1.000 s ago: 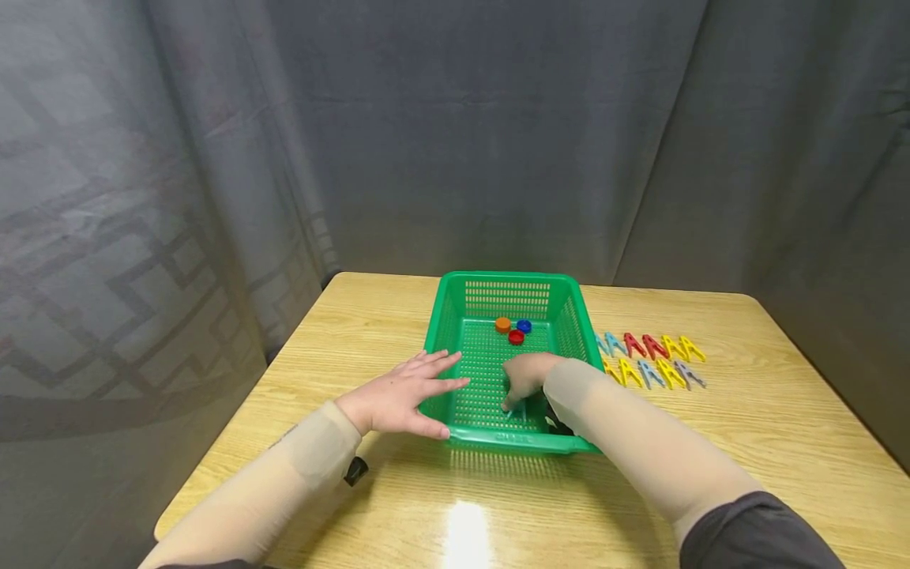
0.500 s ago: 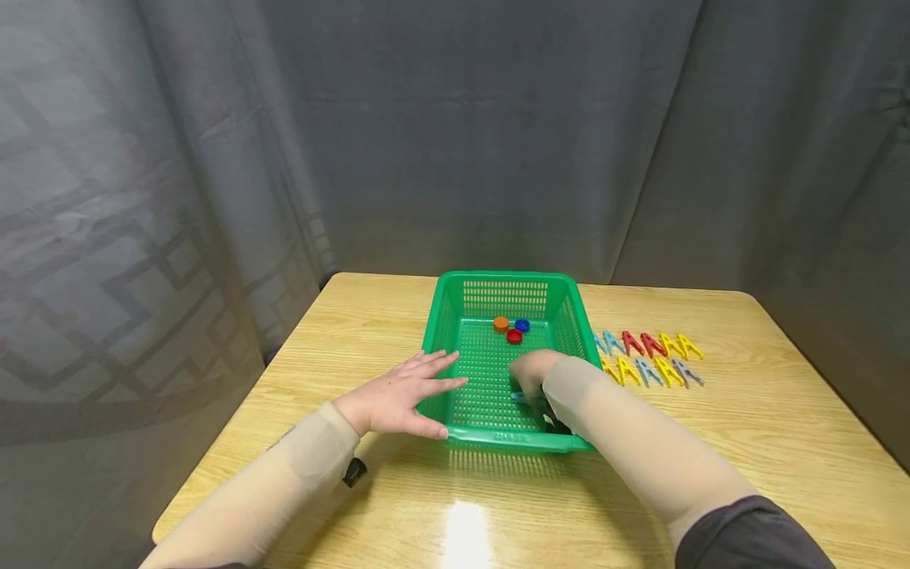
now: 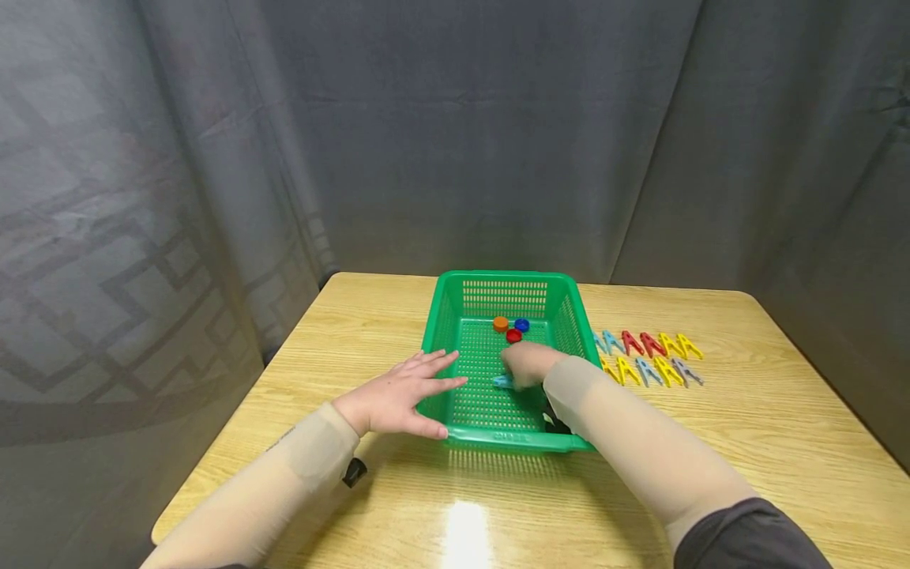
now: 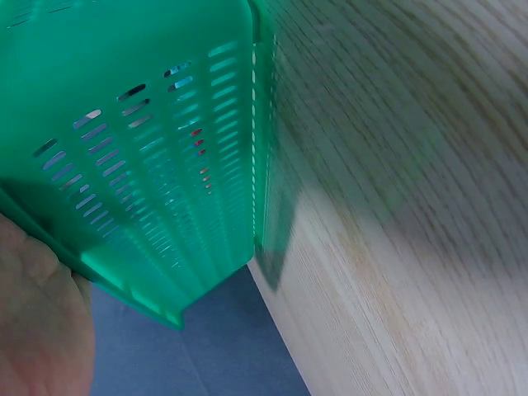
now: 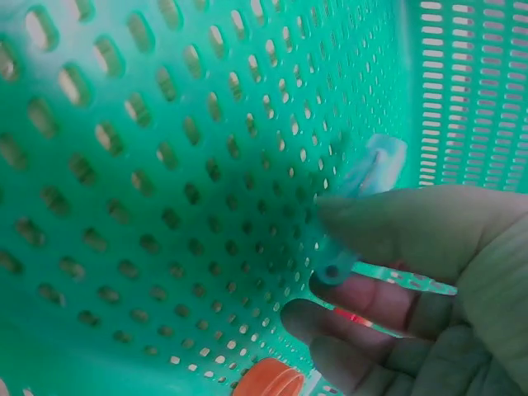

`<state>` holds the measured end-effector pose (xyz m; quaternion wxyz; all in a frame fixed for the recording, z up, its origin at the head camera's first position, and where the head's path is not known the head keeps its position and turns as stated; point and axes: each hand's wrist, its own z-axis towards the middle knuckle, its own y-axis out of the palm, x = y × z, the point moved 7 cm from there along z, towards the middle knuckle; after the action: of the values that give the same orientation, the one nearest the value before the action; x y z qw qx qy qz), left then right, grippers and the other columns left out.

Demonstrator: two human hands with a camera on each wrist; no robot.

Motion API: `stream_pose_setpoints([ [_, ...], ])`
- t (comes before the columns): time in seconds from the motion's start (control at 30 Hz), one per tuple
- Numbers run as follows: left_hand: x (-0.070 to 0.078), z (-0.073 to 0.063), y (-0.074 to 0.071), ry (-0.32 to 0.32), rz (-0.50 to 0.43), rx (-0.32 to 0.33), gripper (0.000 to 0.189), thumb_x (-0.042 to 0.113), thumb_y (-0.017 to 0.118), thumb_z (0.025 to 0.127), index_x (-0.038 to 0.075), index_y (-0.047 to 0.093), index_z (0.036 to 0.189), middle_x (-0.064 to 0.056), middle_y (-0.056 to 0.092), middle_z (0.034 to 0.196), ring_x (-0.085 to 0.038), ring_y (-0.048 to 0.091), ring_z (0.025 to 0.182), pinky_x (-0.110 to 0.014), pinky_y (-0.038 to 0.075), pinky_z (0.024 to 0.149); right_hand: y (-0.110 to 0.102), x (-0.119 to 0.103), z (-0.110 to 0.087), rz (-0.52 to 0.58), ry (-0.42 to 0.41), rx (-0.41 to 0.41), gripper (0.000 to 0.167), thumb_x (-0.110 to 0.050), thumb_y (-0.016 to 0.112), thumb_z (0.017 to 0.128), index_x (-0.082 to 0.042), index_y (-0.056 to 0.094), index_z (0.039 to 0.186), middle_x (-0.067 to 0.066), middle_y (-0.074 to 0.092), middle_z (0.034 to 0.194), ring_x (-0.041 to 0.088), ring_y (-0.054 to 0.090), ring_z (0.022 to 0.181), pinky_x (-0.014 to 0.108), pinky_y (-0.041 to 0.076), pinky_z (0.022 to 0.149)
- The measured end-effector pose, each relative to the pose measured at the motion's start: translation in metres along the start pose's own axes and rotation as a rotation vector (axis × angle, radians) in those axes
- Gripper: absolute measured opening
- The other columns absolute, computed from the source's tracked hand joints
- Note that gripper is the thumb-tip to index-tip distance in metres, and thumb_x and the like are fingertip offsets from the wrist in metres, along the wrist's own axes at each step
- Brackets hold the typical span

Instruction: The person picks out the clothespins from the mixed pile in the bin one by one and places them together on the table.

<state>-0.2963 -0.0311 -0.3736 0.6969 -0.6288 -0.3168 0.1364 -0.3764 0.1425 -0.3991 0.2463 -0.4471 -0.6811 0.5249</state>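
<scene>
My right hand (image 3: 532,363) is down inside a green perforated basket (image 3: 508,276). Between thumb and fingers it pinches a light blue clothespin (image 5: 381,165), which sticks out to the hand's left in the head view (image 3: 502,382). Part of the clothespin is hidden by the fingers. At the basket's left front corner, my left hand (image 3: 405,395) is spread with straight fingers over the rim, the thumb at the front edge. Further back on the basket floor sit an orange bottle cap (image 3: 501,324), a blue cap (image 3: 522,325) and a red cap (image 3: 514,336).
Right of the basket, two rows of clothespins lie on the wooden table (image 3: 753,411): yellow (image 3: 689,346), red (image 3: 652,344), light blue (image 3: 648,371) and grey (image 3: 687,371). A grey curtain (image 3: 462,158) hangs behind the table.
Inside the basket, my right hand has shifted toward the back with the clothespin, which now points left. The left hand stays at the basket's corner.
</scene>
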Motion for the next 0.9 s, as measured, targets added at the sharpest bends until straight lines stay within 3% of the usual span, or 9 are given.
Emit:
stream_pose_setpoints([
  [0.13,0.0,0.0,0.0,-0.002,-0.005,0.0,0.079,0.066,0.055,0.085,0.026,0.036,0.15,0.005,0.006,0.161,-0.018,0.002,0.147,-0.044,0.006,0.118,-0.007,-0.002,0.001,0.055,-0.018,0.072,0.011,-0.006,0.07,0.083,-0.007,0.064,0.093,0.003,0.062,0.087,0.017,0.054,0.075,0.033,0.049,0.068],
  [0.33,0.001,0.0,0.0,-0.001,-0.008,-0.002,0.079,0.065,0.055,0.085,0.025,0.035,0.15,0.005,0.005,0.161,-0.02,0.003,0.148,-0.043,0.006,0.118,-0.018,-0.007,0.003,0.122,-0.077,0.198,0.024,-0.019,0.076,0.084,-0.003,0.07,0.101,0.007,0.069,0.099,0.021,0.064,0.09,0.038,0.053,0.082],
  [0.6,0.0,0.0,0.0,-0.017,-0.009,-0.015,0.08,0.067,0.054,0.085,0.028,0.033,0.151,0.008,0.003,0.161,-0.016,0.0,0.147,-0.042,0.004,0.118,-0.038,-0.012,-0.003,0.191,-0.147,0.292,0.03,-0.024,0.072,0.087,-0.004,0.072,0.11,0.007,0.069,0.105,0.022,0.064,0.094,0.038,0.054,0.081],
  [0.9,0.0,0.0,-0.001,-0.027,-0.003,-0.021,0.081,0.07,0.052,0.084,0.03,0.032,0.151,0.008,0.003,0.161,-0.016,0.0,0.147,-0.043,0.005,0.117,-0.066,-0.011,-0.018,0.209,-0.14,0.326,0.032,-0.029,0.071,0.088,-0.008,0.071,0.112,0.004,0.065,0.109,0.019,0.06,0.095,0.036,0.052,0.082],
])
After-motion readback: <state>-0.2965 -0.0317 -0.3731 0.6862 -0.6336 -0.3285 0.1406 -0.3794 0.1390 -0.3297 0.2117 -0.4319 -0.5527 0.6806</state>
